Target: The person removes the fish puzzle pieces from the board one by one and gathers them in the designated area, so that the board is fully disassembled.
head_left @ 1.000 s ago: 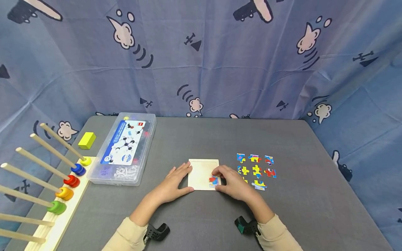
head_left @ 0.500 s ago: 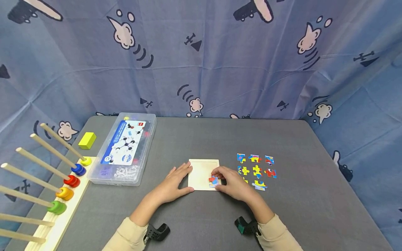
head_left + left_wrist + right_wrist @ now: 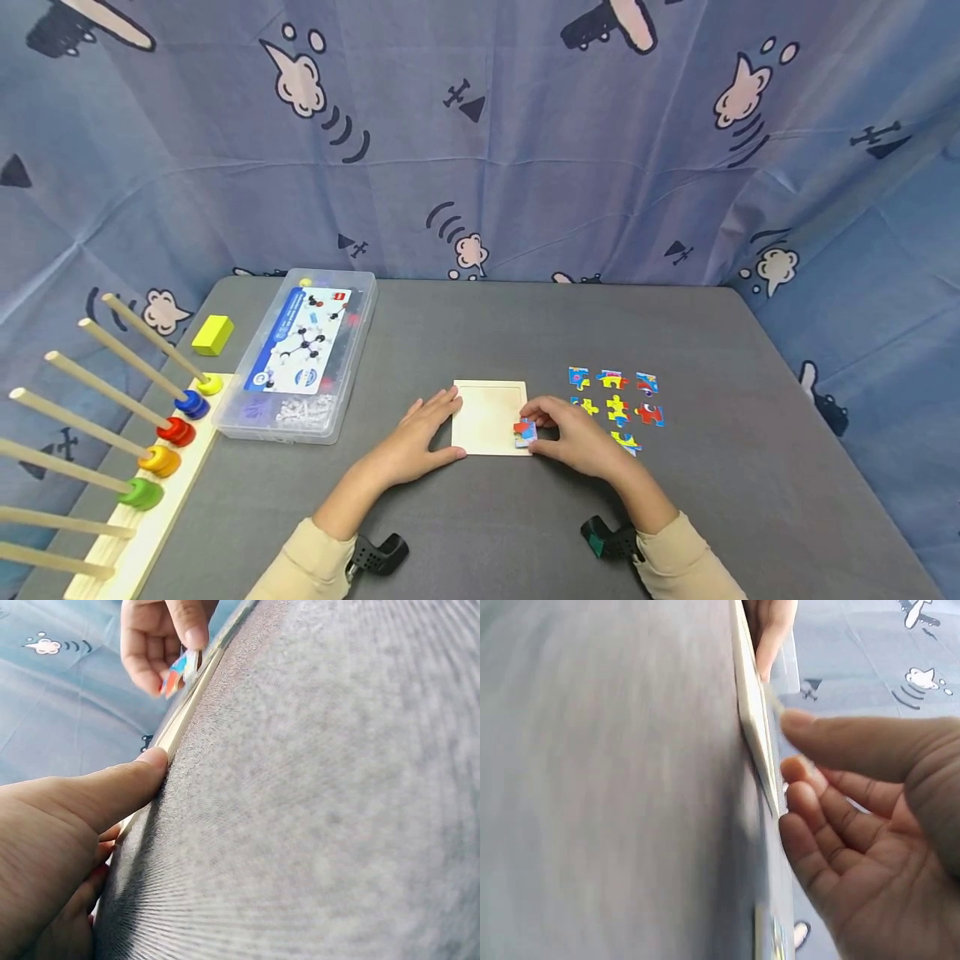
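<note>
A shallow square wooden puzzle tray (image 3: 483, 417) lies on the grey table. Along its left edge rests my left hand (image 3: 416, 442), with fairly straight fingers; in the left wrist view its thumb (image 3: 127, 787) touches the tray's near side. My right hand (image 3: 573, 437) pinches a red and blue jigsaw piece (image 3: 525, 432) between thumb and fingers over the tray's near right corner. From the left wrist, that piece appears tilted and raised at the tray's far end. The right wrist view is blurred, and the right fingers largely hide the piece there.
Several loose jigsaw pieces (image 3: 617, 408) lie to the right of the tray, some partly behind the right hand. A clear plastic case (image 3: 348, 375) with a molecule label stands left. Beyond it are a yellow block (image 3: 213, 335) and a wooden peg rack (image 3: 187, 467) with coloured rings.
My right hand has shifted slightly right, carrying the jigsaw piece from inside the tray to over its right rim. The left hand has stayed at the tray's left edge.
</note>
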A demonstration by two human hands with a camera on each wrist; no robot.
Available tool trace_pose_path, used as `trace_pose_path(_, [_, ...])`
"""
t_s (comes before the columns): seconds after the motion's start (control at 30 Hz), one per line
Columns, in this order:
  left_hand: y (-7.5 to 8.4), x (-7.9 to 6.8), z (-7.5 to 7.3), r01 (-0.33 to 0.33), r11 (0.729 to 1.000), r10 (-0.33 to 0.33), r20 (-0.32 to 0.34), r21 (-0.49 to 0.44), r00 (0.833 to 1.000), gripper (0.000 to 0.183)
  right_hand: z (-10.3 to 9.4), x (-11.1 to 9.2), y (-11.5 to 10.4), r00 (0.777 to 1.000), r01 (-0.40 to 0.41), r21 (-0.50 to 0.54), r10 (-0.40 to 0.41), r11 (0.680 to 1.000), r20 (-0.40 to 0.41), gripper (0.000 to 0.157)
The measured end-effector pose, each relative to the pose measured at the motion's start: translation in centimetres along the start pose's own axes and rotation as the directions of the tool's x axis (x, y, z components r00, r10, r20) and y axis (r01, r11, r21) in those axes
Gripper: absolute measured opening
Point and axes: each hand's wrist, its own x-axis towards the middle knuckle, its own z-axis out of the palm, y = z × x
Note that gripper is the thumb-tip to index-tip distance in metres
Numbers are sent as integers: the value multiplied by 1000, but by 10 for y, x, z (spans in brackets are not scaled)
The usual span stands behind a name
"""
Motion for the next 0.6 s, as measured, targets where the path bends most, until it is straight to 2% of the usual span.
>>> trace_pose_path(0.47, [0, 2, 0, -11, 1000, 11, -2, 2, 1000, 73, -40, -46, 35, 992, -67, 57, 73, 996, -106, 35])
trace_pose_path(0.6, [0, 1, 0, -4, 1000, 4, -2, -3, 1000, 73, -50, -59, 43, 988, -81, 40, 86, 996, -126, 36])
